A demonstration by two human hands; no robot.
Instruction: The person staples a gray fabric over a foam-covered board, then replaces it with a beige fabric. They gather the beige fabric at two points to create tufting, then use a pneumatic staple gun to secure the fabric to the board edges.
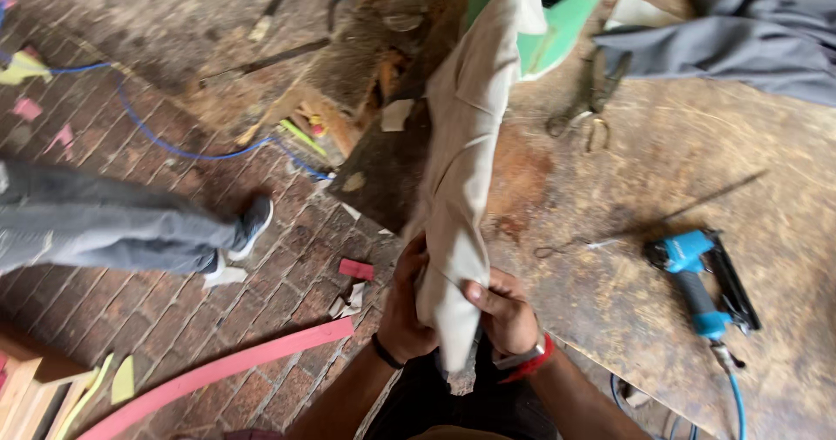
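Both hands — left hand [405, 305] and right hand [503, 311] — clamped around the near end of the beige fabric [461, 161]; its far end drapes over green foam [566, 13], left of the blue nail gun [701, 283]. Looks unfastened yet — gun untouched.

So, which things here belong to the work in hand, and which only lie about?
In hand:
- beige cloth, gripped by left hand and right hand
- green foam piece under the cloth's far end

Lying about:
- blue nail gun
- scissors
- grey fabric
- pink strip
- blue hose
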